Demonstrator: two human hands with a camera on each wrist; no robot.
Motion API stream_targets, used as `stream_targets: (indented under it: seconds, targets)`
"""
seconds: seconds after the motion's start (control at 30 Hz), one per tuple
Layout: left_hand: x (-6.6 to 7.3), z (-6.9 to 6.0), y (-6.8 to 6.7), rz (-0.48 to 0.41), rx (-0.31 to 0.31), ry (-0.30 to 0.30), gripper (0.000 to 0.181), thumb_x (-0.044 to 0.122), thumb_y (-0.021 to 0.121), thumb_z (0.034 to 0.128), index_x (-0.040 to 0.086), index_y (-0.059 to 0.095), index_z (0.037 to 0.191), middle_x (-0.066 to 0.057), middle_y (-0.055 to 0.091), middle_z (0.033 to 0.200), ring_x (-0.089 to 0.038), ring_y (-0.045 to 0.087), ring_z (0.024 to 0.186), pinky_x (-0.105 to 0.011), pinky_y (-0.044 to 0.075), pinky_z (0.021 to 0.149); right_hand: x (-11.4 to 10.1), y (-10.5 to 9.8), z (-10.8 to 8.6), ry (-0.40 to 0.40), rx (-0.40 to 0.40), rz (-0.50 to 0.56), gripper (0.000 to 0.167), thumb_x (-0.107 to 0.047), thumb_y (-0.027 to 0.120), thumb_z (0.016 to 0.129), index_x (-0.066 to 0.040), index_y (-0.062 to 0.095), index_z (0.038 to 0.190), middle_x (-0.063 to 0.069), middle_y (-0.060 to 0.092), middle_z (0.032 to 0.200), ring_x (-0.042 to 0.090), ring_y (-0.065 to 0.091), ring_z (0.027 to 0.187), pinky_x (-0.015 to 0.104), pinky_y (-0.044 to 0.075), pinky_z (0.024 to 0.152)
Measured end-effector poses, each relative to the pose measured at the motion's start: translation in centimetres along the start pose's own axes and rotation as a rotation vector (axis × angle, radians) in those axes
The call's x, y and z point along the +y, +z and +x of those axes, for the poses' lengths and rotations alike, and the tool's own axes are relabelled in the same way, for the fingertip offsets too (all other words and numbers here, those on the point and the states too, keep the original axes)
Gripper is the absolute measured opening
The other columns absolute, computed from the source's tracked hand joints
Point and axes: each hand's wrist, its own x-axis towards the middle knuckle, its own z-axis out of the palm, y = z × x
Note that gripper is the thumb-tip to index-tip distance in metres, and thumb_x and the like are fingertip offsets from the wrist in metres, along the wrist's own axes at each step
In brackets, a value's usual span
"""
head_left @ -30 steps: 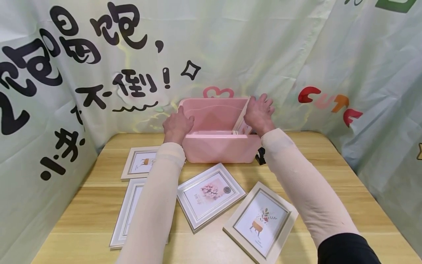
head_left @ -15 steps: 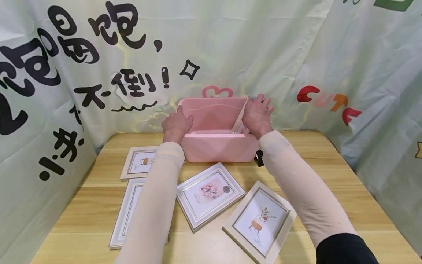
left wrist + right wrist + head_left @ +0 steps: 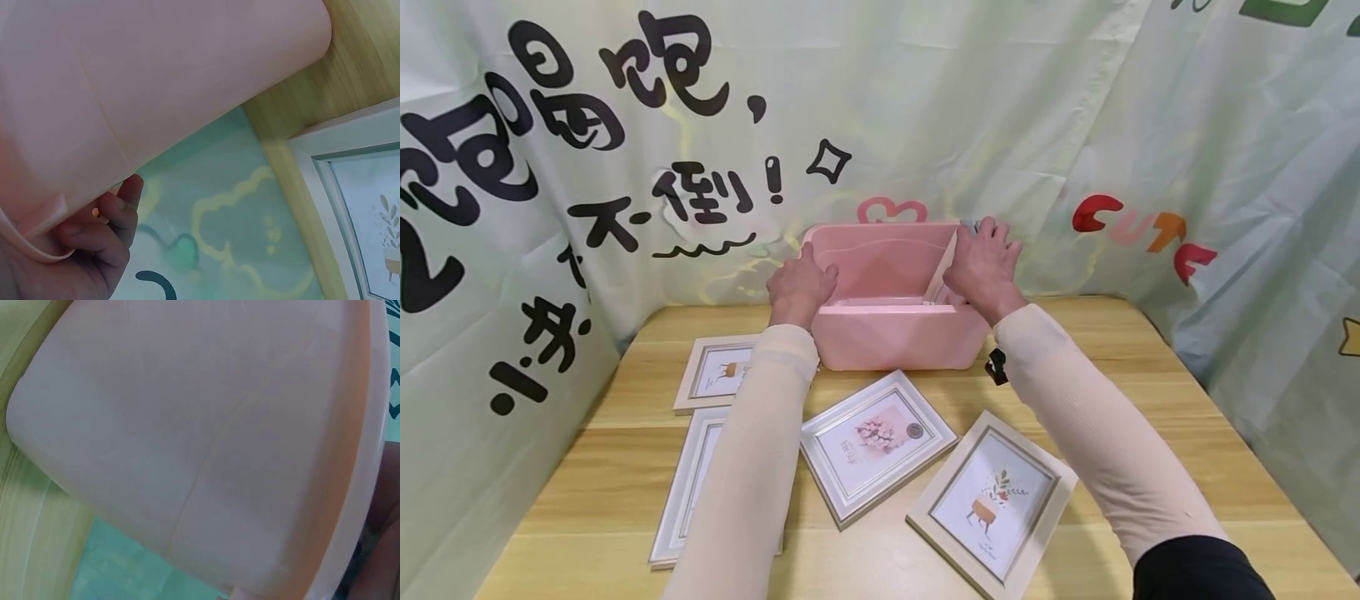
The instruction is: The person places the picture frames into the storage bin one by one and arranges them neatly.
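Head: left grip (image 3: pixel 801 290) holds pink bin (image 3: pixel 898 340)

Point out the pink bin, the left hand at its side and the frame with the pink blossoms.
Pink bin (image 3: pixel 898 338), head view: middle of its front wall.
Left hand (image 3: pixel 802 288), head view: back of the hand.
Blossom frame (image 3: pixel 877 445), head view: middle of its picture.

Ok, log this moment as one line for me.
left hand: holds left rim of pink bin | right hand: at right rim beside tilted frame inside, grip unclear | table: four picture frames lying flat
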Motion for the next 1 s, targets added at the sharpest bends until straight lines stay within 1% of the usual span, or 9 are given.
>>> stream_targets:
  seconds: [0.1,0.2,0.37,0.47,0.53,0.63,0.73,0.8,1.0]
  targets:
    - [0.2,0.0,0.1,-0.004,-0.005,0.004,0.069,0.053,0.036,0.0964,0.012,0.025,0.15,-0.026,0.059,0.125,-0.044,0.06,0.11,-0.054,0.048,0.089,0.4,-0.3,-0.4,-0.006,-0.002,0.019,0.059,-0.026,0.055,0.087,-0.01,0.039,0.142,0.026,0.037,0.134,0.044,0.029,0.125,0.061,0.028,0.096]
    - [0.3,0.0,0.1,-0.006,-0.007,0.006,0.069,0.053,0.036,0.0963,0.012,0.026,0.15,-0.026,0.059,0.125,-0.044,0.06,0.11,-0.054,0.048,0.089,0.8,-0.6,-0.7,-0.02,-0.007,0.021,0.062,-0.032,0.056,0.089,-0.013,0.035,0.145,0.026,0.034,0.141,0.045,0.028,0.13,0.065,0.026,0.098]
    - [0.3,0.0,0.0,-0.006,0.0,0.006,0.069,0.053,0.038,0.0963,0.012,0.026,0.15,-0.026,0.06,0.124,-0.045,0.06,0.11,-0.054,0.048,0.089,1.4,-0.8,-1.3,-0.06,-0.034,-0.023,0.075,-0.048,0.056,0.09,-0.021,0.023,0.152,0.023,0.028,0.15,0.045,0.027,0.136,0.069,0.026,0.099]
    - [0.2,0.0,0.0,-0.002,-0.001,0.008,0.069,0.053,0.037,0.0962,0.011,0.026,0.15,-0.026,0.06,0.124,-0.045,0.06,0.11,-0.054,0.048,0.089,1.7,-0.8,-1.6,-0.09,-0.066,-0.058,0.085,-0.062,0.055,0.087,-0.026,0.018,0.155,0.02,0.024,0.155,0.043,0.025,0.139,0.07,0.024,0.1]
    - [0.1,0.1,0.1,0.004,-0.002,0.007,0.07,0.054,0.036,0.0962,0.011,0.026,0.15,-0.027,0.06,0.123,-0.045,0.061,0.11,-0.054,0.049,0.088,1.8,-0.7,-1.8,-0.116,-0.091,-0.084,0.091,-0.072,0.05,0.084,-0.029,0.016,0.156,0.019,0.019,0.158,0.043,0.022,0.142,0.073,0.02,0.102]
    - [0.0,0.2,0.2,0.011,-0.005,0.006,0.07,0.054,0.036,0.096,0.011,0.025,0.15,-0.027,0.06,0.122,-0.045,0.061,0.109,-0.054,0.049,0.087,1.9,-0.6,-2.1,-0.153,-0.123,-0.107,0.095,-0.081,0.043,0.08,-0.032,0.014,0.156,0.016,0.011,0.162,0.041,0.014,0.146,0.076,0.012,0.104]
    - [-0.1,0.3,0.3,0.013,-0.005,0.006,0.069,0.053,0.036,0.0957,0.011,0.026,0.149,-0.027,0.059,0.124,-0.045,0.06,0.11,-0.054,0.049,0.088,2.0,-0.5,-2.5,-0.188,-0.131,-0.103,0.094,-0.082,0.038,0.081,-0.033,0.012,0.156,0.012,0.005,0.164,0.04,0.008,0.149,0.079,0.005,0.104]
    - [-0.1,0.3,0.4,0.01,-0.005,0.005,0.069,0.053,0.036,0.0955,0.011,0.026,0.149,-0.027,0.059,0.124,-0.045,0.06,0.111,-0.055,0.048,0.088,2.0,-0.6,-2.8,-0.207,-0.129,-0.097,0.092,-0.081,0.038,0.082,-0.033,0.012,0.156,0.01,0.003,0.165,0.039,0.006,0.15,0.08,0.002,0.103]
    - [-0.1,0.4,0.3,0.0,-0.011,-0.001,0.069,0.054,0.036,0.0955,0.012,0.025,0.15,-0.026,0.057,0.128,-0.045,0.058,0.114,-0.055,0.047,0.09,2.2,-0.5,-3.6,-0.238,-0.124,-0.099,0.089,-0.08,0.037,0.083,-0.034,0.013,0.156,0.007,-0.004,0.165,0.041,0.006,0.15,0.081,0.002,0.102]
